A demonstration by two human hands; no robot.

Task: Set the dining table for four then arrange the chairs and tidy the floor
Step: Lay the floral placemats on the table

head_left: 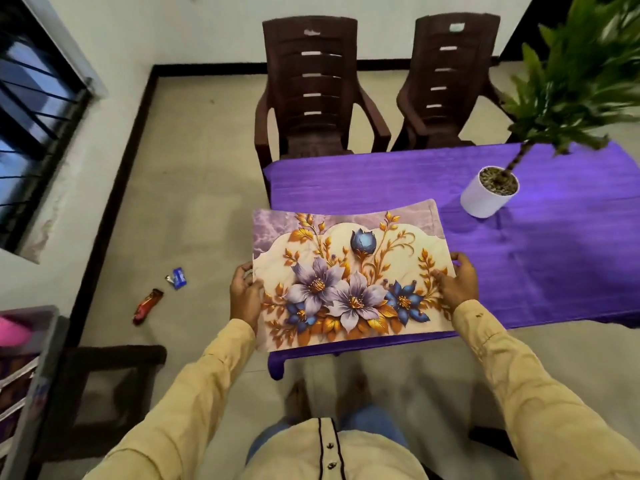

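Far left of the purple-clothed dining table (433, 181), a red crumpled wrapper (147, 305) and a small blue wrapper (179, 277) lie on the beige tiled floor (194, 209), waiting for the tidy-up. Nearer the table's left corner, the person's left hand (245, 295) pinches the left edge of a rectangular floral placemat printed with purple and blue flowers and gold leaves (349, 275), thumb on top. The mat hangs over the table's near-left corner, its left part out past the table edge. Its far edge bows, so it looks lifted rather than lying flat, though I cannot be sure it is clear of the cloth. The right hand (457, 282) is closed on the mat's right edge, over the table.

Behind the table stand two dark brown slatted plastic armchairs (311, 95). Toward the table's right sits a white cylindrical pot with a leafy green plant (489, 195), apart from the mat.

I reckon the risk lies in sliding the mat inward: it may drag and rumple the cloth, and too long a push right could nudge the pot. Set down where it is, the overhanging end would droop or slip off.
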